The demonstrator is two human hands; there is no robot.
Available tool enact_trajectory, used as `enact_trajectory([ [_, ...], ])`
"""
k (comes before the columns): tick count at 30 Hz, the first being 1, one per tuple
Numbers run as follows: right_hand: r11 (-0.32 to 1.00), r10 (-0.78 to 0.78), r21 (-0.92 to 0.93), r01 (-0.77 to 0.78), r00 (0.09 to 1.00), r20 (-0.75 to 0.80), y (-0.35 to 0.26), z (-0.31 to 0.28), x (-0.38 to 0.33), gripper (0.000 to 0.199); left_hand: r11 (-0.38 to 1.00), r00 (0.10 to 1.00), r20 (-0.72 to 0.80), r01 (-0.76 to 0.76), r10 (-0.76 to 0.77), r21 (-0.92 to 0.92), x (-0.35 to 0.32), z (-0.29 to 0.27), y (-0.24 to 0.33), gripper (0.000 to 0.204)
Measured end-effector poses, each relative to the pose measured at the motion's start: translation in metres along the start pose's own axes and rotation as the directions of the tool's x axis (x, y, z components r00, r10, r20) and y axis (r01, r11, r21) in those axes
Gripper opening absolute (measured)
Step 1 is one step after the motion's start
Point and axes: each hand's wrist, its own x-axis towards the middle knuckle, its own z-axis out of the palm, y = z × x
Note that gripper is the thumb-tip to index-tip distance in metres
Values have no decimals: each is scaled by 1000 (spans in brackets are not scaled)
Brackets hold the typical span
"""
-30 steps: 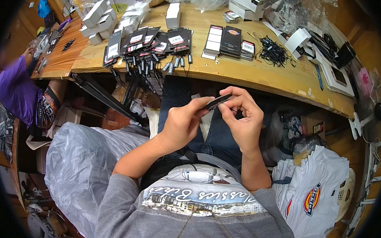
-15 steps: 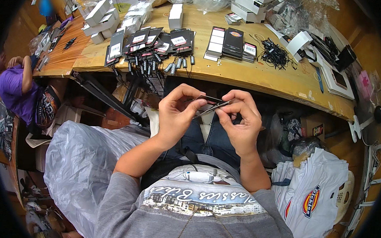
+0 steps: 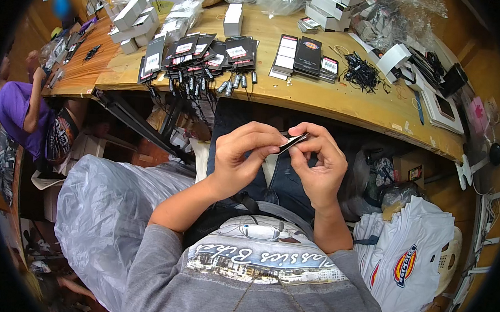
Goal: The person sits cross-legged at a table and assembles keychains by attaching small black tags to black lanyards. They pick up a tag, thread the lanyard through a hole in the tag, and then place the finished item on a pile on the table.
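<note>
Above my lap, both hands pinch black hang tags (image 3: 294, 141), seen nearly edge-on with a pale strip showing. My left hand (image 3: 239, 158) is closed on the left end, thumb below and fingers above. At the other end my right hand (image 3: 322, 165) grips between thumb and fingers. How many tags are in my fingers I cannot tell. Beyond my hands, at the table's front edge, black tags with white barcode labels (image 3: 193, 54) lie heaped, their black cords and small end pieces hanging over. To the right are neat stacks of black tags (image 3: 308, 56).
The wooden table (image 3: 365, 108) carries tangled black cords (image 3: 361, 70), white boxes (image 3: 233, 20) and a phone (image 3: 446, 107). A large plastic bag (image 3: 102, 216) bulges at my left, folded white shirts (image 3: 403, 254) at my right. A person in purple (image 3: 16, 107) sits far left.
My hands have drawn closer together and slightly lower. The tags, fanned apart before, now lie nearly together. The person at left has moved an arm toward the table.
</note>
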Motion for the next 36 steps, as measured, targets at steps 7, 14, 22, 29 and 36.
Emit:
enact_trajectory([
  [7,996,-19,90,15,999,39,4,-2,1,11,997,975,219,46,-30,-67,6,-14,-3,11],
  [14,977,-31,214,13,996,80,11,1,-3,23,673,833,398,548,-384,-498,2,-14,-11,12],
  [22,932,95,326,-161,973,209,13,0,2,30,723,859,229,510,-459,-466,-3,-6,-12,11],
  [29,887,121,411,-210,965,233,23,3,1,25,614,880,36,359,-473,-703,13,-23,-13,14],
  [36,951,128,238,-198,951,280,27,6,2,17,562,915,-63,190,-399,-805,21,-25,-2,10],
])
